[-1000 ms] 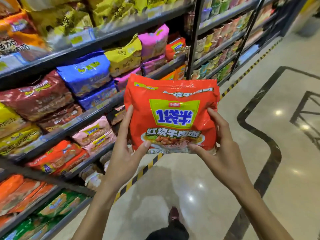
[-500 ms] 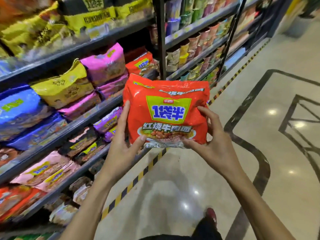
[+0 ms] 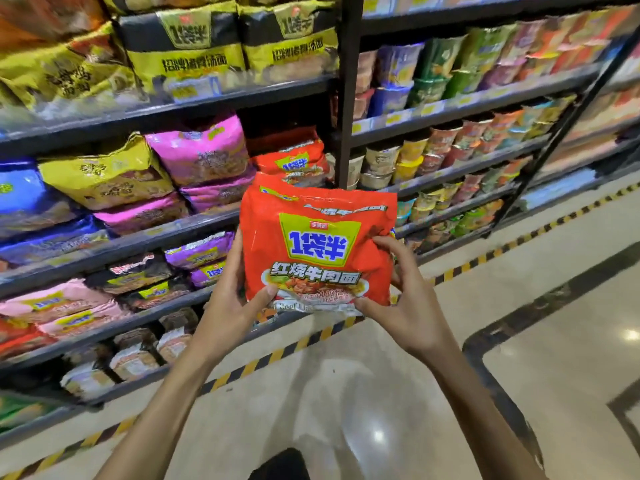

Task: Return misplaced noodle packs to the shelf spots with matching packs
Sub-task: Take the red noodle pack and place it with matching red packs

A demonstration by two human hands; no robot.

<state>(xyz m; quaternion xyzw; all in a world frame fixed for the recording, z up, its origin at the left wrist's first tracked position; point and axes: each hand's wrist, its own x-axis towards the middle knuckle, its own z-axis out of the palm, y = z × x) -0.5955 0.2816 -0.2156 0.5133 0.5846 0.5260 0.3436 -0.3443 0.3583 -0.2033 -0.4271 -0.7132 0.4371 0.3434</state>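
Observation:
A large orange-red noodle pack (image 3: 318, 244) with a yellow-green label and blue lettering is held upright in front of the shelves. My left hand (image 3: 235, 299) grips its lower left edge, thumb on the front. My right hand (image 3: 401, 299) holds its lower right side, fingers curled over the edge. Directly behind and above it, on the middle shelf next to the black upright post (image 3: 348, 98), lies a matching orange-red pack (image 3: 294, 164). Pink packs (image 3: 201, 154) sit to the left of that spot.
Shelves on the left carry yellow packs (image 3: 104, 174), blue packs (image 3: 20, 199), purple packs (image 3: 201, 251) and black-yellow packs (image 3: 187, 46) on top. Cup noodles (image 3: 450, 140) fill the bay to the right. A striped yellow-black line (image 3: 311, 337) edges the glossy floor.
I have moved along the aisle; the shelves slid left in view and the matching orange-red pack now sits right behind the held pack. Both hands keep their grip.

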